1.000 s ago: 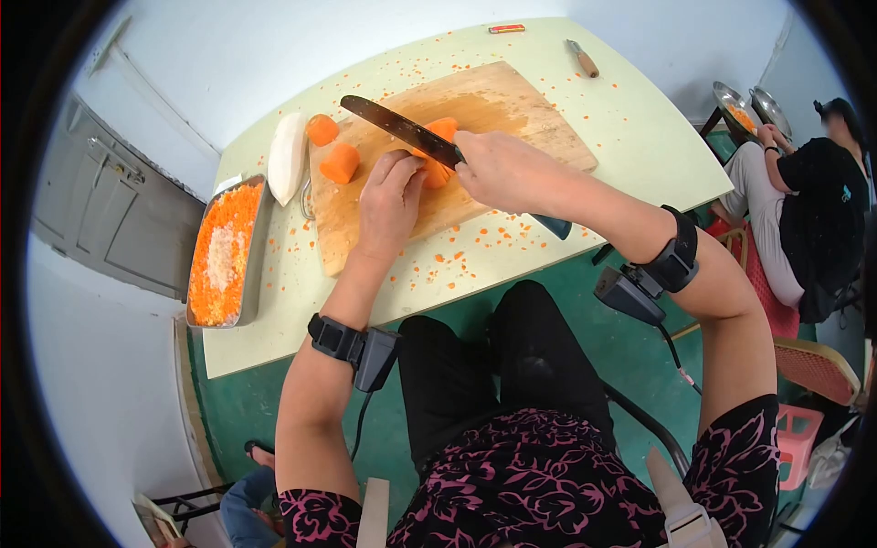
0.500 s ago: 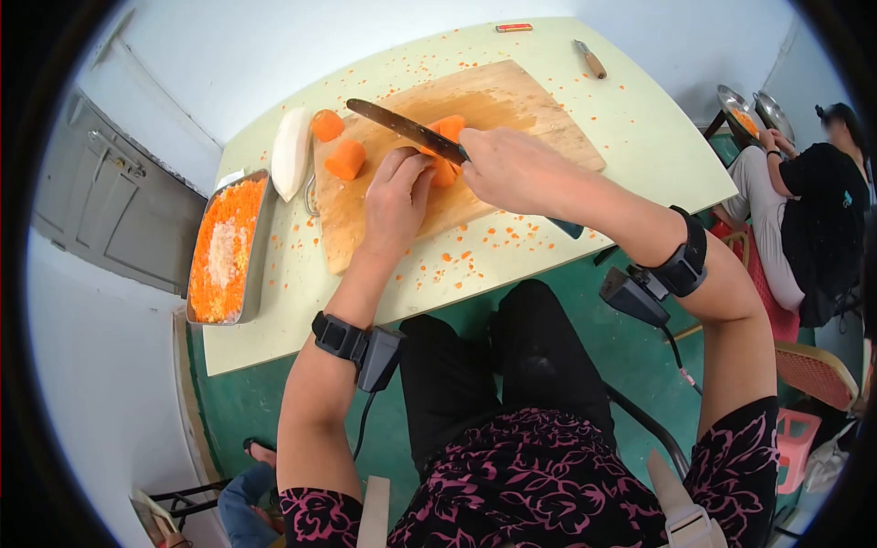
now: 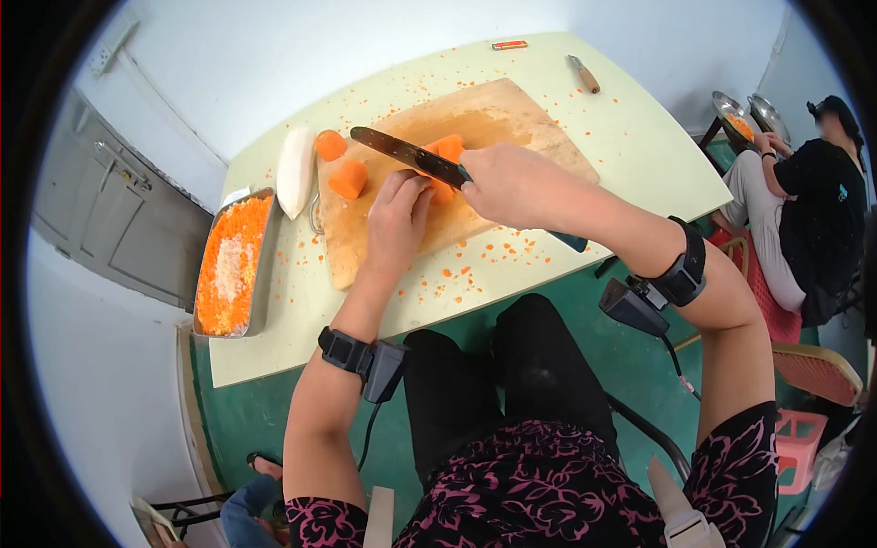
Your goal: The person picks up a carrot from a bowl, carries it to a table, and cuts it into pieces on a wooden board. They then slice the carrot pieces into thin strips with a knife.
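Observation:
My right hand (image 3: 507, 185) is closed round the handle of a knife (image 3: 402, 153), whose dark blade points to the upper left. Under the blade, on the wooden cutting board (image 3: 539, 142), lie orange carrot pieces (image 3: 448, 146), partly hidden by knife and hands. Against the near side of these pieces my left hand (image 3: 397, 217) presses with bent fingers, holding a carrot piece. Two more carrot chunks, one nearer (image 3: 348, 179) and one farther (image 3: 331, 145), sit left of my left hand. A peeled white radish (image 3: 295, 172) lies beside the board's left edge.
A metal tray (image 3: 262, 274) of chopped orange and pale bits stands at the table's left. Another knife (image 3: 585, 75) and a red item (image 3: 510, 45) lie at the back. Carrot crumbs dot the table (image 3: 671, 169). A seated person (image 3: 813, 201) works near bowls at the right.
The view has shifted slightly, so the table appears lower. Both hands stay at the carrot pieces, the knife still in my right hand.

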